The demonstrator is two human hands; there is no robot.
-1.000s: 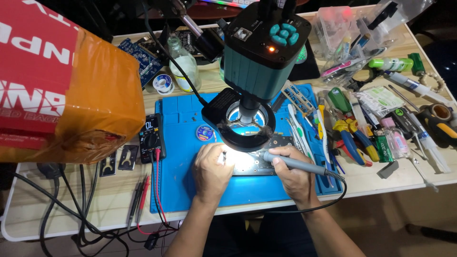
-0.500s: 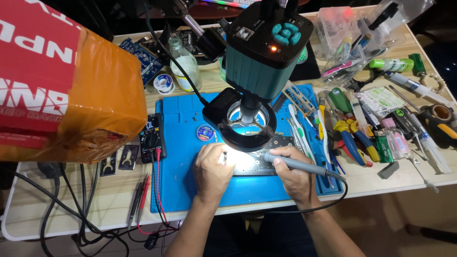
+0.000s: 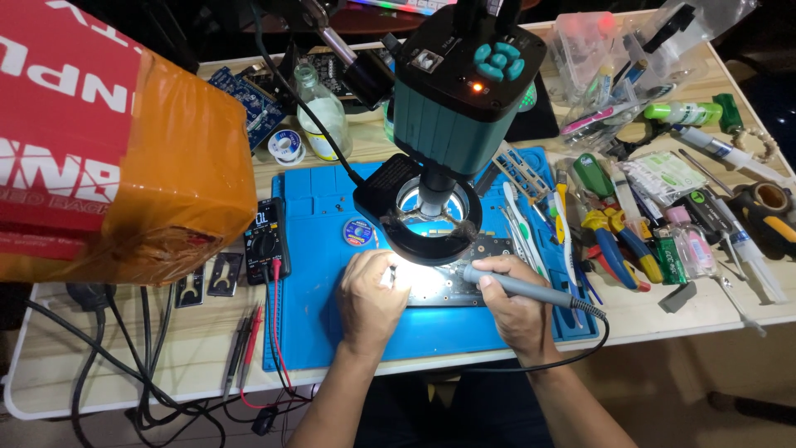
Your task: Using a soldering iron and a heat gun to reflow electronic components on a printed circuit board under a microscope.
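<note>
A circuit board point(image 3: 452, 286) lies on a blue work mat point(image 3: 332, 323), lit by the ring light point(image 3: 431, 220) of a teal microscope camera point(image 3: 460, 87) above it. My left hand point(image 3: 369, 299) rests on the mat at the board's left end, pinching a thin metal tool, likely tweezers point(image 3: 391, 274). My right hand point(image 3: 514, 303) grips a grey soldering iron point(image 3: 531, 289) like a pen, its tip pointing left onto the board under the ring light. The iron's black cable point(image 3: 572, 353) loops off the table's front edge.
A black multimeter point(image 3: 267, 241) with red and black leads sits left of the mat. A big orange-wrapped box point(image 3: 124, 158) fills the left. Pliers, screwdrivers and tubes point(image 3: 630, 236) crowd the right. A glass bottle point(image 3: 323, 116) and solder spool point(image 3: 287, 144) stand behind.
</note>
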